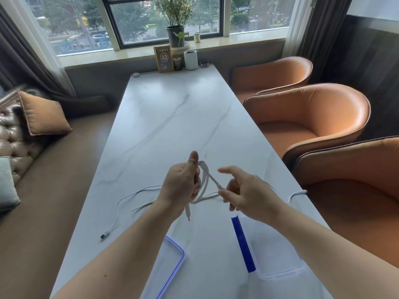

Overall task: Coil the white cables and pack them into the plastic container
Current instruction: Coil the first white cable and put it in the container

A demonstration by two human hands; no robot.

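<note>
My left hand [182, 184] grips a looped white cable [205, 176] above the marble table [164, 117], thumb up; one plug end [187, 212] hangs below the fist. My right hand [241, 190] pinches the cable's other end near its connector [219, 187], index finger stretched out. A second white cable [127, 198] lies loose on the table to the left, its plug [105, 235] near the left edge. Another cable end [296, 194] lies at the right edge. The clear plastic container [278, 270] with a blue clip sits under my right forearm.
The container's clear lid [172, 266] with a blue rim lies under my left forearm. Orange armchairs [306, 117] line the table's right side, a brown sofa [19, 134] the left. A sign, a white cup [190, 59] and plants stand at the far end.
</note>
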